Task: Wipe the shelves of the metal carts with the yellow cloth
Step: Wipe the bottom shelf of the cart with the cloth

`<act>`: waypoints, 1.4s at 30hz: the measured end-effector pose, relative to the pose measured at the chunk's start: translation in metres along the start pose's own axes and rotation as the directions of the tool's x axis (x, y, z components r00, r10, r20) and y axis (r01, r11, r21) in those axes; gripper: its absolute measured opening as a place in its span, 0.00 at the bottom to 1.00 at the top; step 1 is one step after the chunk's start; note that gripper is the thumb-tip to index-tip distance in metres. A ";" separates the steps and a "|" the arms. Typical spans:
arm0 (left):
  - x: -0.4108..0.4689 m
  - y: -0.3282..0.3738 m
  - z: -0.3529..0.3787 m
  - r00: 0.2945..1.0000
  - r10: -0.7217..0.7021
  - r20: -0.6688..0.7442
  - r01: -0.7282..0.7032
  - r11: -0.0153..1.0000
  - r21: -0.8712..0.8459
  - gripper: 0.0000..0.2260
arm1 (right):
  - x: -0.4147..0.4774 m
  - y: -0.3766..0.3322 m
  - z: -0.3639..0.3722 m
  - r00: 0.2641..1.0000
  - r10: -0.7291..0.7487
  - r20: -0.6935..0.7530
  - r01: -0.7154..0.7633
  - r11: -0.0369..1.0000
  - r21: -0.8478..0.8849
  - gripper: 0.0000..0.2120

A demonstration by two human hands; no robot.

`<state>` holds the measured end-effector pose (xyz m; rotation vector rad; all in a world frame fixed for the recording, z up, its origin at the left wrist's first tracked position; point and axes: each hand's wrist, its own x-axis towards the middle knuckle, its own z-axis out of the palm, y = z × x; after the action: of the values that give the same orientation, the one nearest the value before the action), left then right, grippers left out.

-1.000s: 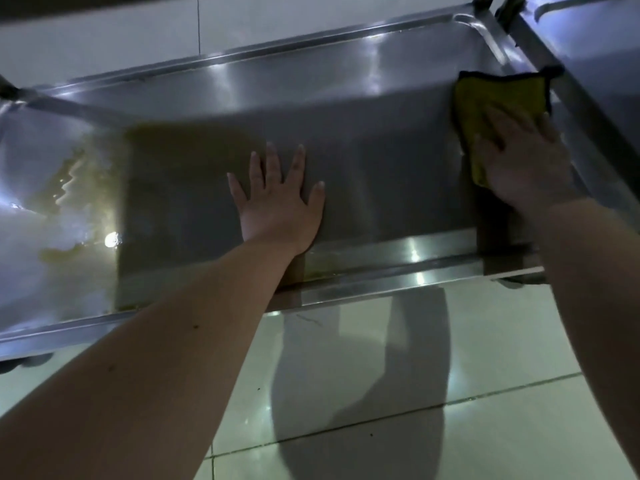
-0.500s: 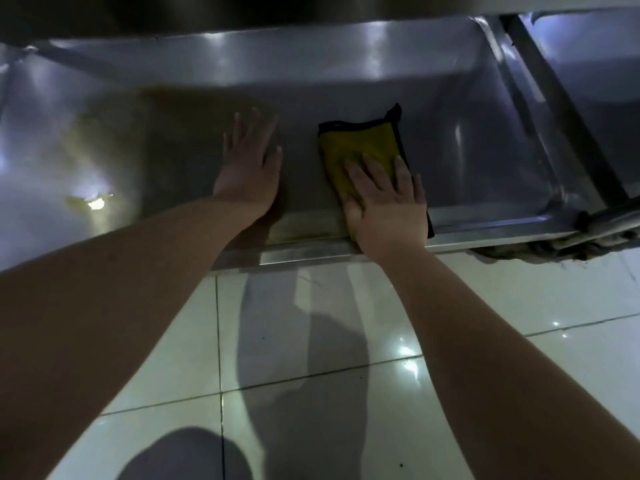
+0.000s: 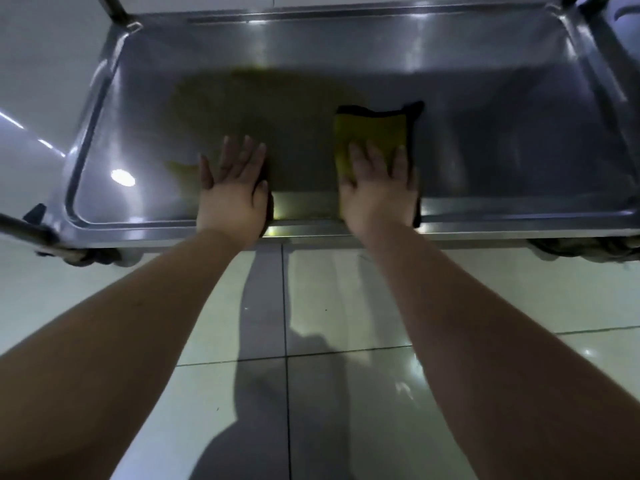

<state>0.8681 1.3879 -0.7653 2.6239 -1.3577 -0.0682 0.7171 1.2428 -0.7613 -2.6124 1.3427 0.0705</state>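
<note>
Currently the wiping step is in hand on the bottom shelf of the metal cart, the tray that sits just above the casters. The yellow cloth, folded and edged in black, lies flat on the shelf slightly right of centre, its near end at the front rim. The right hand presses on the near half of the cloth, palm down, fingers straight and slightly spread; nothing is pinched or gripped. The left hand rests flat on bare metal just left of the cloth and apart from it, fingers straight and lightly spread; it appears to serve as a brace. Judged from this position, the cloth is at the near end of a stroke. The next move calls for even downward pressure while the cloth is slid across the areas it does not yet cover, including the sides and corners where the raised rim meets the base of the tray. Expect low friction on the polished steel: keep the palm over the cloth so it does not bunch, and shift the left hand clear of the path
</note>
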 end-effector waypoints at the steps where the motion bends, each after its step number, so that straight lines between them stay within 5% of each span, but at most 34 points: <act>1: 0.001 -0.002 0.000 1.000 -0.002 0.004 0.002 1.000 -0.004 0.26 | -0.005 -0.029 0.005 0.996 -0.086 0.006 0.086 0.996 0.004 0.26; 4: 0.001 -0.004 0.001 1.000 -0.021 0.016 0.021 1.000 -0.005 0.28 | -0.015 -0.076 0.011 0.958 -0.281 0.057 0.279 0.959 0.040 0.25; 7: 0.002 -0.005 0.004 0.999 -0.042 0.033 0.041 0.999 0.022 0.27 | 0.002 -0.046 0.006 0.950 -0.304 0.074 0.301 0.953 0.045 0.25; 11: 0.003 -0.005 0.007 0.994 -0.091 0.053 0.089 0.995 0.041 0.25 | 0.025 0.076 -0.013 0.996 -0.090 0.001 0.090 0.994 -0.054 0.27; 14: 0.004 -0.006 0.010 0.995 -0.081 0.060 0.078 0.995 0.056 0.25 | 0.022 0.174 -0.033 0.978 0.207 -0.038 -0.207 0.978 0.002 0.26; 16: 0.004 -0.006 0.012 0.995 -0.077 0.059 0.073 0.996 0.059 0.25 | 0.019 0.194 -0.038 0.929 0.367 -0.047 -0.365 0.930 0.053 0.26; 19: 0.004 -0.006 0.012 0.996 -0.078 0.053 0.075 0.996 0.052 0.25 | 0.026 0.148 -0.032 0.909 0.415 -0.049 -0.411 0.909 0.068 0.26; 24: 0.007 -0.008 0.012 0.996 -0.077 0.045 0.076 0.997 0.025 0.25 | 0.032 -0.006 -0.004 1.000 -0.007 -0.023 0.006 1.000 -0.019 0.26; 27: 0.006 -0.011 0.012 0.996 -0.081 0.034 0.081 0.997 -0.009 0.27 | 0.009 -0.081 0.014 0.953 -0.302 0.012 0.302 0.953 0.001 0.25; 30: 0.006 -0.012 0.013 0.997 -0.077 0.022 0.077 0.997 -0.023 0.26 | 0.019 -0.072 0.010 0.918 -0.396 0.034 0.395 0.918 0.026 0.25; 36: 0.005 -0.009 0.016 0.995 -0.093 -0.026 0.091 0.994 -0.057 0.24 | 0.078 0.088 -0.026 0.992 0.010 -0.124 -0.002 0.998 0.059 0.25; 39: 0.006 -0.009 0.020 0.995 -0.089 -0.034 0.087 0.995 -0.055 0.24 | 0.083 0.146 -0.038 0.941 0.313 -0.129 -0.293 0.944 0.153 0.27; 42: 0.007 -0.009 0.020 0.995 -0.093 -0.044 0.091 0.995 -0.045 0.25 | 0.092 0.133 -0.038 0.896 0.427 -0.122 -0.408 0.900 0.151 0.26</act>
<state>0.8768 1.3840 -0.7863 2.6346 -1.2066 -0.0495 0.6616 1.0868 -0.7579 -2.2230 1.8805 -0.1474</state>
